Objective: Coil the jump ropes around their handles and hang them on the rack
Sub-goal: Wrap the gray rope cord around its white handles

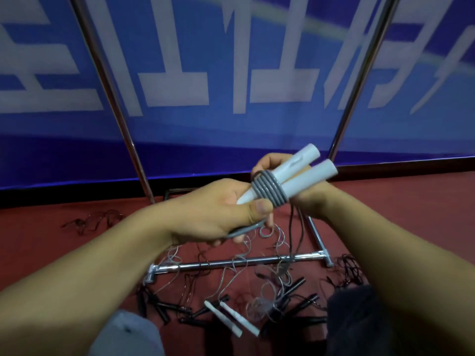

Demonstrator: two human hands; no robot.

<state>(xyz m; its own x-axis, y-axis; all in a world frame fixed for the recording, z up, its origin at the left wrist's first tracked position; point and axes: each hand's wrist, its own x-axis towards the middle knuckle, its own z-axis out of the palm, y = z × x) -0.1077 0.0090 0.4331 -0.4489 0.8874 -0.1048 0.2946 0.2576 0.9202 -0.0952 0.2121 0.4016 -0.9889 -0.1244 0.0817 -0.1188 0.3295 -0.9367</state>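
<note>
Head view: light, rigid pair of white plastic jump-rope handles [295,176], bound by five turns of springy, slippery grey cord [267,191], held above red floor, pinched at tapered tips by left hand [218,209], right hand [305,194] curled behind; best gripped across coil to prevent unwinding.

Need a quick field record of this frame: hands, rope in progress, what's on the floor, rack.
left hand: pinches the tapered handle tips; loose grey cord runs through its fingers
right hand: holds the white handles from behind
grey rope: several turns coiled round both handles, tail not yet wound
floor: another white-handled rope, black-handled ropes, all tangled and uncoiled
rack: chrome base bar on the floor, two uprights; no rope seen hanging
</note>
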